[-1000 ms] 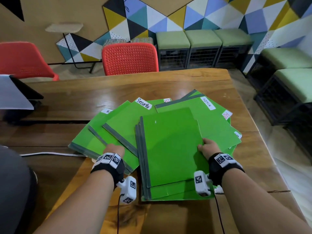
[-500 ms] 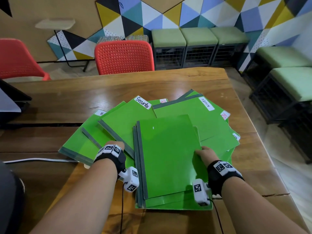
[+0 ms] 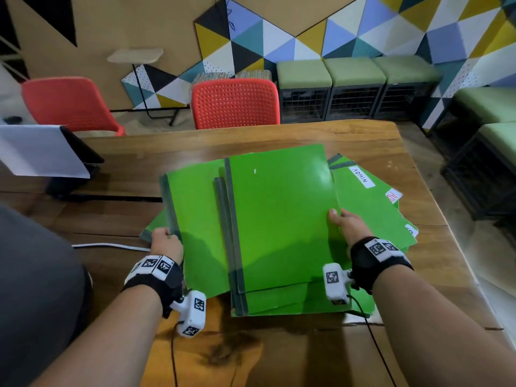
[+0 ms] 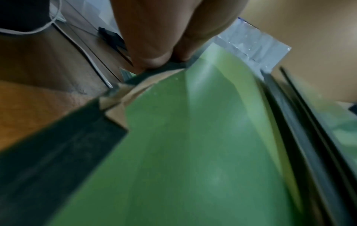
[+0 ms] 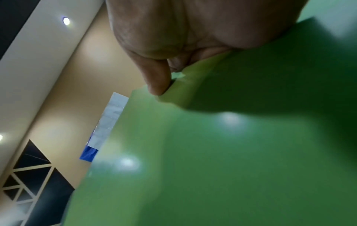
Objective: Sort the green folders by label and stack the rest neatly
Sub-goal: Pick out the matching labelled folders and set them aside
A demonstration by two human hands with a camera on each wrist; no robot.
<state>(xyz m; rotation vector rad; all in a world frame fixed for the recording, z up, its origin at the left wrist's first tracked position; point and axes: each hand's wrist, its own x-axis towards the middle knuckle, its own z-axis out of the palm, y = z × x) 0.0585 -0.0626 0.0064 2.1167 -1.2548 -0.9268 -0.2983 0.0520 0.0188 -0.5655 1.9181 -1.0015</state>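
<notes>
Several green folders with dark grey spines lie fanned over the wooden table (image 3: 279, 135). My left hand (image 3: 166, 243) grips the spine edge of a green folder (image 3: 195, 219) and tilts it up; the left wrist view shows my fingers (image 4: 154, 58) pinching that dark spine (image 4: 58, 145). My right hand (image 3: 344, 222) holds the right edge of the top plain folder (image 3: 279, 213), thumb on its face, as the right wrist view shows (image 5: 158, 82). Beneath it lies a stack of folders (image 3: 293, 303). To the right, a folder labelled ADMIN (image 3: 361, 176) and another white label (image 3: 393, 196) show.
A dark device under a white sheet (image 3: 42, 149) sits at the table's left. A white cable (image 3: 111, 245) runs along the near left. Two red chairs (image 3: 234, 103) stand behind the table, and green stools (image 3: 354, 71) line the wall. The table's right edge is close.
Both hands have lifted: the left folder now tilts up, hiding the Security label, and the top folder has risen and shifted away from me. The camera has come closer.
</notes>
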